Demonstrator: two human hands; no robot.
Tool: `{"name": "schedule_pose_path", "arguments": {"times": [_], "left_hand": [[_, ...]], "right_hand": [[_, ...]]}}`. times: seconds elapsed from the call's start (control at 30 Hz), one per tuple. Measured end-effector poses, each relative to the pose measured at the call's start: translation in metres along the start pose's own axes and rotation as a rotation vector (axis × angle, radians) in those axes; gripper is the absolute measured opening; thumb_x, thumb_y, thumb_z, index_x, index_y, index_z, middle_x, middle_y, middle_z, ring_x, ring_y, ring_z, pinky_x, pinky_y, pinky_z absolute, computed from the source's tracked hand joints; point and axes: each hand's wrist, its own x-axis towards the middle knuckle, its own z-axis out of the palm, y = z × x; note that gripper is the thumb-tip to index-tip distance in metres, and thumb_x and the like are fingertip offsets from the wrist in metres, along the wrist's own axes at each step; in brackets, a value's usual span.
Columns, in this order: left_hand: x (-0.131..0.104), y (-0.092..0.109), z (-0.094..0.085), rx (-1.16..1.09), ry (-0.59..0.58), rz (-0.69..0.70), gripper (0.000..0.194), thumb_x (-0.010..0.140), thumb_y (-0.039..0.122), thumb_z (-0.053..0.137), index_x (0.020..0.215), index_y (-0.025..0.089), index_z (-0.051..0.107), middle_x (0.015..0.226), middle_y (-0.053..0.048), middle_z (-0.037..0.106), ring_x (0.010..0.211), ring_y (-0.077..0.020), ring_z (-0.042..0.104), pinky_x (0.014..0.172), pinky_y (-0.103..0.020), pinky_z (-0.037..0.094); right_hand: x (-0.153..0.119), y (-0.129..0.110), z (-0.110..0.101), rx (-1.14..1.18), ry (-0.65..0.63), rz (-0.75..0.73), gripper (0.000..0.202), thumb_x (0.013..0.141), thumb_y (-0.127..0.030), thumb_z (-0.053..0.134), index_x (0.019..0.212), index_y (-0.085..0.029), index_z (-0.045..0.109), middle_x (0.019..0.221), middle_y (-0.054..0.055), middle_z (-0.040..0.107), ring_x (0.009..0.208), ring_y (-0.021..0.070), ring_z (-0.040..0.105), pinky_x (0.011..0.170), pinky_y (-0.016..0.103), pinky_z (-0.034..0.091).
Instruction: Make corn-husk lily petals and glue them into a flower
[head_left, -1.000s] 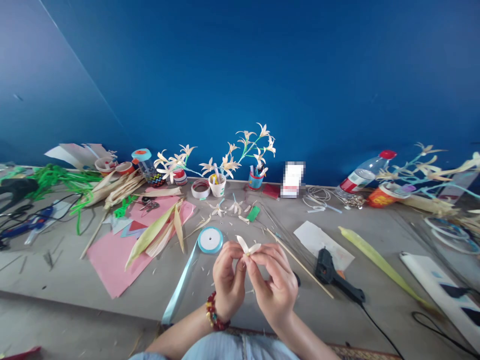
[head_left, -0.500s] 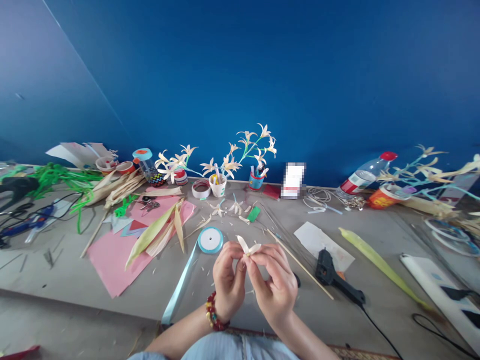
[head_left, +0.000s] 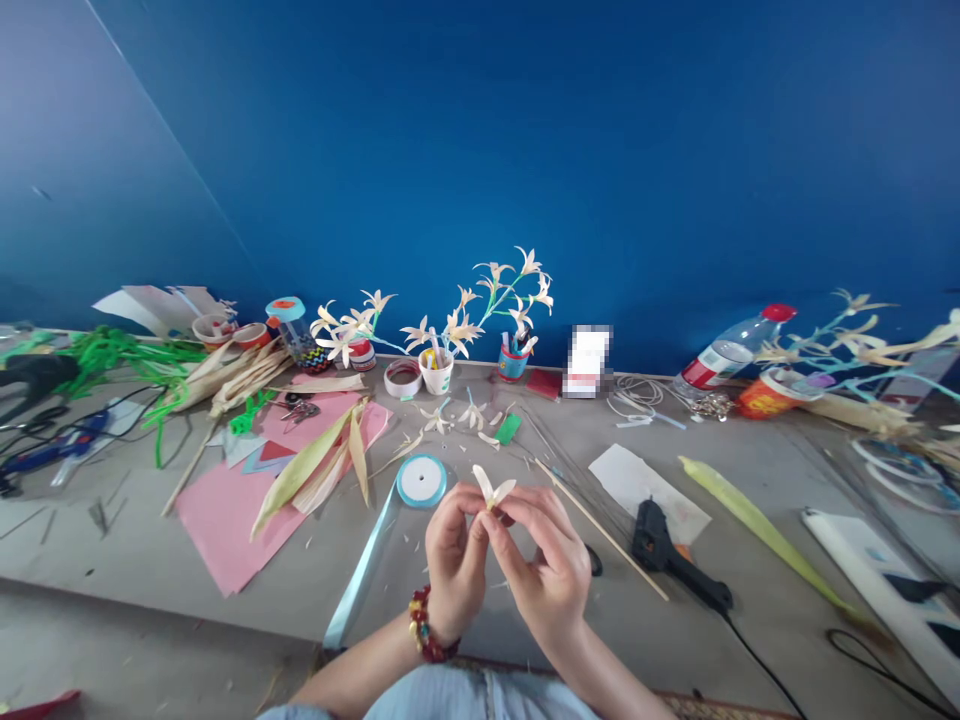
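Between my fingertips is a small cream flower [head_left: 493,488] that looks made of corn husk, two of its petals standing up in a V. My left hand [head_left: 459,545], with a beaded bracelet at the wrist, pinches its base from the left. From the other side my right hand [head_left: 551,555] pinches the same base with thumb and forefinger. The fingers hide the flower's lower end. Just beyond my left hand lies a spool of light blue ribbon [head_left: 421,481], its loose end trailing toward the table's front edge. Loose husk flowers [head_left: 472,415] lie farther back.
Right of my hands are a thin wooden stick [head_left: 611,540], a black glue gun [head_left: 664,560] on white paper, a green husk [head_left: 765,525] and a power strip [head_left: 877,590]. Pink paper [head_left: 225,530] with husks lies left. Cups holding husk flowers [head_left: 436,372] and a bottle [head_left: 724,355] line the wall.
My right hand has shifted slightly left, closer to my left fingers. The flower has turned a little, and its petals now stand more upright.
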Motion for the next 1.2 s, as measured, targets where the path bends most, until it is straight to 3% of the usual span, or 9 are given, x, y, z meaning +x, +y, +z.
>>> {"name": "schedule_pose_path", "arguments": {"times": [0.4,0.57,0.7,0.87,0.97,1.07,1.2], "left_hand": [[-0.002,-0.002,-0.002,-0.036,0.028,-0.081,0.013,0.097,0.022,0.054,0.087,0.021,0.063,0.086,-0.002,0.063,0.080,-0.0160,0.057,0.077,-0.026,0.045],[0.001,0.001,-0.018,-0.058,0.061,-0.205,0.016,0.095,0.026,0.058,0.083,0.019,0.065,0.083,-0.003,0.062,0.084,-0.0177,0.055,0.082,-0.027,0.042],[0.005,-0.003,-0.035,-0.107,0.037,-0.361,0.018,0.094,0.030,0.062,0.080,0.019,0.065,0.082,-0.002,0.061,0.083,-0.0170,0.052,0.081,-0.026,0.040],[0.003,-0.010,-0.038,-0.207,0.035,-0.472,0.018,0.091,0.033,0.066,0.079,0.019,0.064,0.082,-0.002,0.059,0.082,-0.0153,0.050,0.080,-0.024,0.039],[0.001,-0.012,-0.034,-0.231,0.013,-0.524,0.020,0.089,0.035,0.068,0.078,0.019,0.064,0.081,-0.002,0.060,0.081,-0.0151,0.050,0.079,-0.023,0.040],[0.000,-0.013,-0.031,-0.224,-0.007,-0.530,0.021,0.088,0.036,0.069,0.077,0.019,0.064,0.081,-0.003,0.060,0.082,-0.0159,0.051,0.080,-0.024,0.041],[-0.001,-0.013,-0.031,-0.208,0.000,-0.517,0.021,0.088,0.036,0.069,0.078,0.019,0.065,0.081,-0.003,0.061,0.083,-0.0167,0.052,0.081,-0.025,0.041]], "right_hand": [[-0.003,0.003,-0.003,-0.012,-0.008,-0.035,0.023,0.087,-0.005,0.064,0.103,-0.022,0.069,0.097,0.008,0.072,0.086,0.0223,0.067,0.076,0.038,0.054],[-0.013,0.020,-0.019,-0.052,-0.070,0.051,0.024,0.092,-0.008,0.059,0.109,-0.023,0.068,0.099,0.008,0.071,0.089,0.0212,0.068,0.075,0.033,0.056],[-0.025,0.061,-0.062,-0.253,-0.135,0.066,0.018,0.094,-0.014,0.057,0.104,-0.024,0.070,0.098,0.008,0.071,0.090,0.0221,0.069,0.080,0.035,0.057],[-0.051,0.123,-0.165,-0.730,-0.248,0.243,0.030,0.093,-0.037,0.053,0.116,-0.022,0.065,0.119,0.016,0.068,0.106,0.0341,0.067,0.088,0.049,0.057],[-0.071,0.144,-0.212,-0.814,-0.360,0.334,0.045,0.087,-0.040,0.055,0.128,-0.021,0.058,0.129,0.017,0.064,0.116,0.0373,0.064,0.095,0.054,0.054],[-0.082,0.154,-0.227,-0.756,-0.499,0.363,0.050,0.084,-0.037,0.058,0.131,-0.021,0.056,0.134,0.016,0.063,0.122,0.0353,0.061,0.099,0.051,0.053],[-0.083,0.159,-0.227,-0.709,-0.574,0.358,0.036,0.085,-0.035,0.058,0.118,-0.022,0.065,0.133,0.014,0.065,0.117,0.0334,0.065,0.098,0.049,0.054]]}}
